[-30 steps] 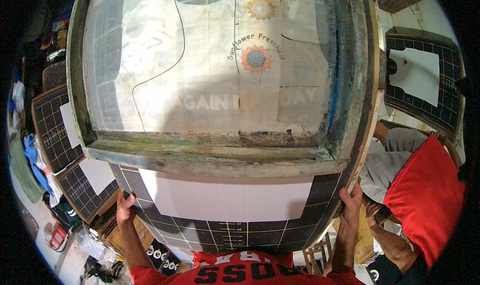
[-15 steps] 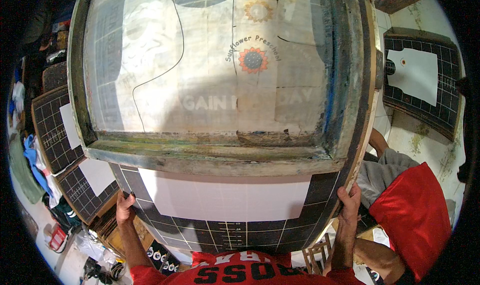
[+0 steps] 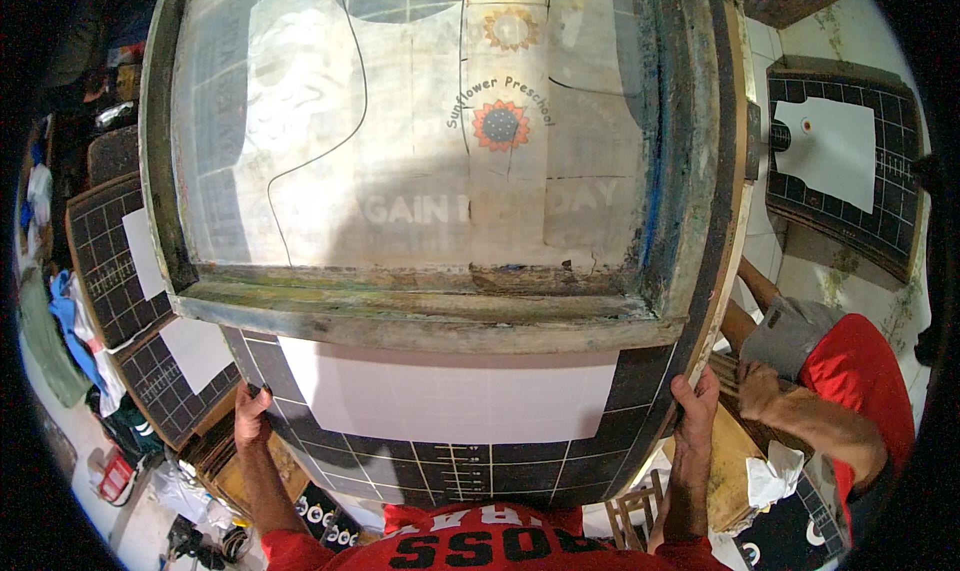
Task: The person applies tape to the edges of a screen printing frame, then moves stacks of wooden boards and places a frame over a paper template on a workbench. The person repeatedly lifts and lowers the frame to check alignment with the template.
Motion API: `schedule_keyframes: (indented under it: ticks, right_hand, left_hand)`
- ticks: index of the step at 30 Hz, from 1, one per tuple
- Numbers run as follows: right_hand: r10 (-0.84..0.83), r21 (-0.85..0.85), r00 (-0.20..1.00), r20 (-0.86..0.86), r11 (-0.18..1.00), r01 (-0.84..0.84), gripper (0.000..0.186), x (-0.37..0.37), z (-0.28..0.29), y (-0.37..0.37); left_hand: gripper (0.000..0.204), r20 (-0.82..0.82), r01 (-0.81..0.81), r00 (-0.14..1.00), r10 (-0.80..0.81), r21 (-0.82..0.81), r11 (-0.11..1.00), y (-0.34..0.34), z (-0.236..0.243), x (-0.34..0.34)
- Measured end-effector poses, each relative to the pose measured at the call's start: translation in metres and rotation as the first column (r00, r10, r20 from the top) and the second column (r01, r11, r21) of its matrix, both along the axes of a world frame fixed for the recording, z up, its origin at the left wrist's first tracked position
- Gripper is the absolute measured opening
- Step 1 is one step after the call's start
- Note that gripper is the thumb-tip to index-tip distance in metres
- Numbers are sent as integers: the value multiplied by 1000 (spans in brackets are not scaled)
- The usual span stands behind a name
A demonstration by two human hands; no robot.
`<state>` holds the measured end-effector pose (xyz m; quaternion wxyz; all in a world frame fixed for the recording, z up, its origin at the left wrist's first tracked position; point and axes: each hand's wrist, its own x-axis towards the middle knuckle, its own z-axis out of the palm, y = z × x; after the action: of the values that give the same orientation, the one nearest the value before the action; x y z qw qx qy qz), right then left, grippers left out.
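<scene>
My left hand [image 3: 252, 416] grips the left edge of a large black gridded board [image 3: 390, 468], thumb on top and fingers hidden below. My right hand [image 3: 696, 403] is closed on the board's right edge in the same way. A white garment-like sheet [image 3: 460, 396] lies on the board. Over its far part rests a screen-printing frame [image 3: 430, 326] of stained, worn wood. Through the pale translucent mesh [image 3: 420, 151] show a cut-out neck shape, an orange flower print with a dark centre [image 3: 502, 126] and faint lettering.
At the right, a co-worker in a red shirt [image 3: 850, 371] bends close beside my right arm. Other gridded boards with white pieces stand at the far right [image 3: 895, 156] and left [image 3: 100, 256]. Clothes [image 3: 75, 331] hang along the left; a wooden stool [image 3: 635, 511] shows below.
The co-worker has shifted right and turned, now with a bent forearm and hand near my right hand. The board and frame have moved slightly at most; both my hands keep their grip.
</scene>
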<state>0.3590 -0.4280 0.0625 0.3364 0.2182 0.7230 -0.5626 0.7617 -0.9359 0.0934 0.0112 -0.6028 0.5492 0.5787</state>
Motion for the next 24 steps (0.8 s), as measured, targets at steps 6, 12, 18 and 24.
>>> schedule_keyframes:
  ticks: [6,12,18,24]
  right_hand:
    - [1,-28,1000,11,1000,-1,52,-3,1,-2]
    - [-5,-42,1000,26,999,6,56,-4,0,0]
    - [-8,-109,1000,29,994,12,58,-6,0,-3]
    - [-13,-100,999,48,995,18,56,-7,-2,1]
  left_hand:
    - [52,1,-13,1000,13,-20,1000,4,1,-3]
    - [46,0,-56,998,57,-18,998,5,0,0]
    - [67,4,-164,986,164,22,986,6,-3,7]
    - [76,39,-199,980,197,56,978,1,-3,17]
